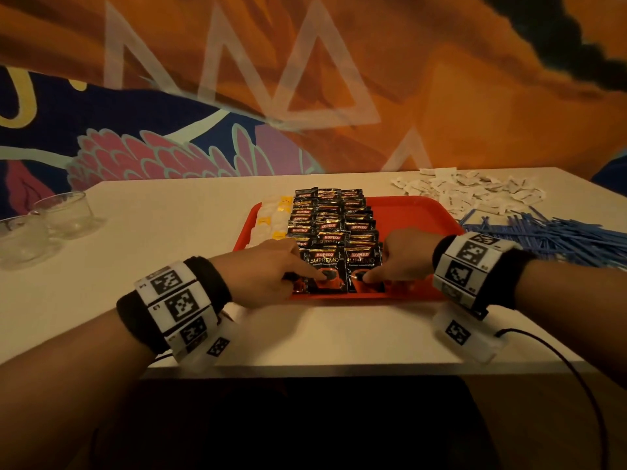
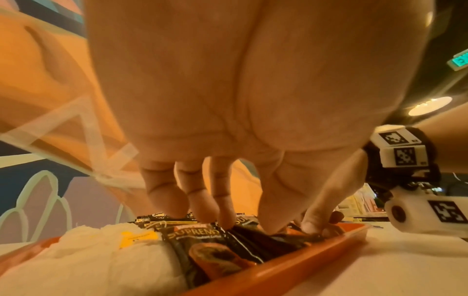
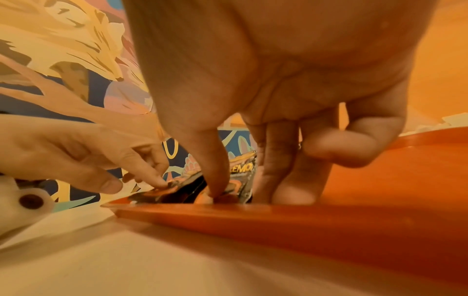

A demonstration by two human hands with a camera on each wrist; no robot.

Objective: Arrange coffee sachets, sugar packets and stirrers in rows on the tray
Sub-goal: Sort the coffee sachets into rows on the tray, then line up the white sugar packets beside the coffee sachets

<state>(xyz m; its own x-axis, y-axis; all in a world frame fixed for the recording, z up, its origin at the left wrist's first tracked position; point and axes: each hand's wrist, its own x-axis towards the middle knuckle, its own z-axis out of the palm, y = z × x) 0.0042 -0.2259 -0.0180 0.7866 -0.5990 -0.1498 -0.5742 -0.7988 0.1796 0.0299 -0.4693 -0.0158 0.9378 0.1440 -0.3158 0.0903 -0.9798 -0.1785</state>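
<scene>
The tray [image 1: 417, 212] sat in the middle of the table [image 1: 190, 205]. Coffee sachets [image 1: 330, 228] lay in rows on it. Sugar packets [image 1: 475, 191] were at 1 o'clock, stirrers [image 1: 556, 232] at 3, cups [image 1: 64, 212] at 9.

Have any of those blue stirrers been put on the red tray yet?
No: the stirrers all lie in a heap on the table right of the tray, whose right part is bare.

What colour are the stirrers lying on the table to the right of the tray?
Blue; the stirrers show best in the head view.
</scene>
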